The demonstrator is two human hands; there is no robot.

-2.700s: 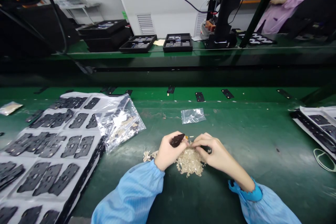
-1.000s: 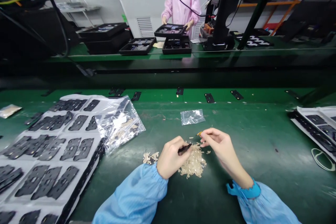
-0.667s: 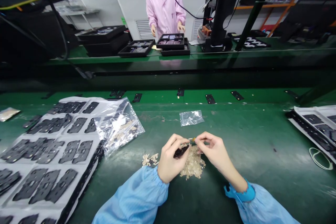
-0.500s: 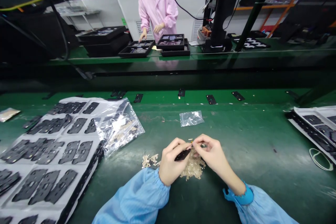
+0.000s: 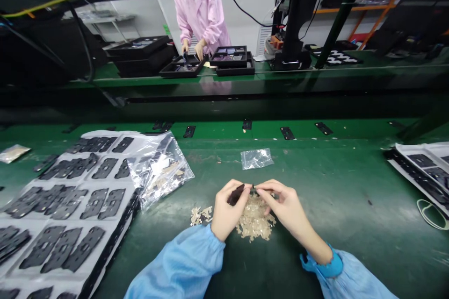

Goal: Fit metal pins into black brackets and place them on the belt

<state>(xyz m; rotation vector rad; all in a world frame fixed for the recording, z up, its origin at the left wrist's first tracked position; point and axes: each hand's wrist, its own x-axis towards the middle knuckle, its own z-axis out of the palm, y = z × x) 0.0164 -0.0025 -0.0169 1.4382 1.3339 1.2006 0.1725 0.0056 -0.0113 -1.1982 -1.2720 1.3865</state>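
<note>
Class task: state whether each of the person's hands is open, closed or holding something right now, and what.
Left hand: closed, holding a small black part.
Right hand: pinched on a tiny item, too small to identify.

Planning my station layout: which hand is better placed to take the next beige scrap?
Probably the right hand: its grip sits over the pile of pale beige scraps, while the left hand holds a flat black piece.

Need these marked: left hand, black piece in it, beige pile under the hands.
left hand (image 5: 227,211): head view, on the back of the hand
black piece (image 5: 236,195): head view, on its visible middle, between the fingers
beige pile (image 5: 254,225): head view, on the pile's middle
</note>
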